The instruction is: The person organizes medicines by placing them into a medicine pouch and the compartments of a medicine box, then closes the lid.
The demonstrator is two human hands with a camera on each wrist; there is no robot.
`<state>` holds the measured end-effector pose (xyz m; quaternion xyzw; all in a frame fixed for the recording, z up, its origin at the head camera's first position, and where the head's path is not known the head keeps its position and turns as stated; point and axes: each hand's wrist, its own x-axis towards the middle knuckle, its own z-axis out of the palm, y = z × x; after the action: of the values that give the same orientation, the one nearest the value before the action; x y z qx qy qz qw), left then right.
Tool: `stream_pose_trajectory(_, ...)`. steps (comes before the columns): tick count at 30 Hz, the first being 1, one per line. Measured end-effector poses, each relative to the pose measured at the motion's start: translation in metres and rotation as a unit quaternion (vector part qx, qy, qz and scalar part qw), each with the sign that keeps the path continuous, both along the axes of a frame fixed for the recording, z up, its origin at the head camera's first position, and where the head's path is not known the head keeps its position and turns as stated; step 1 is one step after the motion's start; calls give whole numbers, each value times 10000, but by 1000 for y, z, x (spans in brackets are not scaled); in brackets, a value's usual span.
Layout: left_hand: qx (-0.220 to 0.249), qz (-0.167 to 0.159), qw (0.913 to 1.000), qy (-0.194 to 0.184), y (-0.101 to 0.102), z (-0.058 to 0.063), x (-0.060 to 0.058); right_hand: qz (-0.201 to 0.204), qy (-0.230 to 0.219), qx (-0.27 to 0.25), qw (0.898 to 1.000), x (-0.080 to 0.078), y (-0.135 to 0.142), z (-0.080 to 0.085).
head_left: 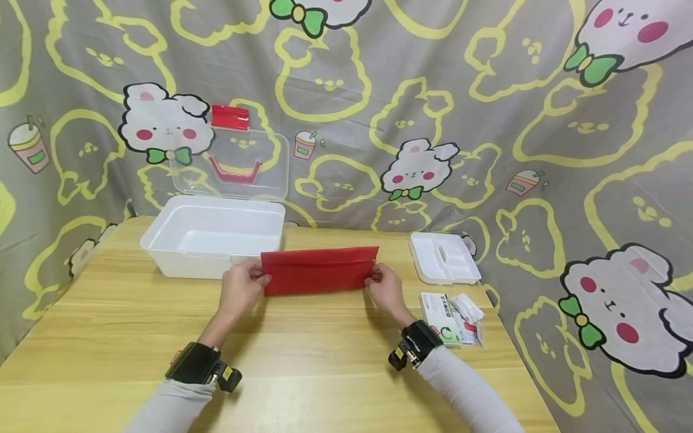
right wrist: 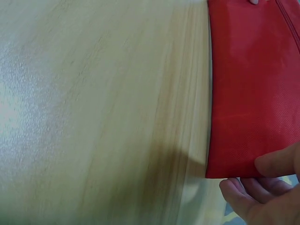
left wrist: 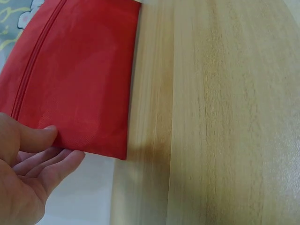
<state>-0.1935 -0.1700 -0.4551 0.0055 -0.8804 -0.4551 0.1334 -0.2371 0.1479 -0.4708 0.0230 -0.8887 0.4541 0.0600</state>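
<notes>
Head view shows the red pouch (head_left: 319, 275) between both hands (head_left: 240, 287) (head_left: 386, 290), each pinching one short end.

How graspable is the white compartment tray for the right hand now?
Probably not: the right hand pinches the red zippered pouch. Once freed, nothing seems to block its path to the white compartment tray.

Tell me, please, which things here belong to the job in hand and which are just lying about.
Job in hand:
red pouch, gripped at its ends by left hand and right hand

Apparently just lying about:
open white box (perhaps involved)
white tray
white-and-green pack
small packets
</notes>
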Motion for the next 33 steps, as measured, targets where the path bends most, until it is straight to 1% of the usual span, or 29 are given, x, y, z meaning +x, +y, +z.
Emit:
stream_pose_trajectory(5, 2, 16, 10000, -61, -1, -1, 0, -64, 89, 18, 9999, 0, -2, -1)
stream_pose_trajectory(10, -38, 30, 10000, -40, -2, -2, 0, -135, 211, 44, 9997, 2, -3, 1)
stream_pose_trajectory(14, -102, 39, 9999, -2, -2, 3, 1, -194, 414, 22, 9990, 4, -3, 5)
stream_pose_trajectory(17, -161, 38, 9999, 31, -4, 10, 2, -209, 571, -7, 9982, 3, -3, 12)
stream_pose_trajectory(21, -219, -25, 9998, -5, -8, 27, 5, -210, 755, 43, 9969, 1, -4, 27)
stream_pose_trajectory(23, -251, -59, 9997, 8, -12, 39, 7, -197, 857, 118, 9961, -1, -6, 36)
stream_pose_trajectory(25, -342, -24, 9994, 94, -17, 52, 7, -150, 980, 193, 9949, -3, -9, 46)
stream_pose_trajectory(29, -517, 110, 9979, 369, -30, 78, 4, 9, 1187, 186, 9928, -7, -19, 68)
stream_pose_trajectory(31, -562, 183, 9970, 493, -38, 89, 0, 128, 1278, 112, 9917, -8, -26, 78)
stream_pose_trajectory(33, -595, 245, 9965, 528, -45, 99, -4, 264, 1339, 6, 9906, -10, -33, 86)
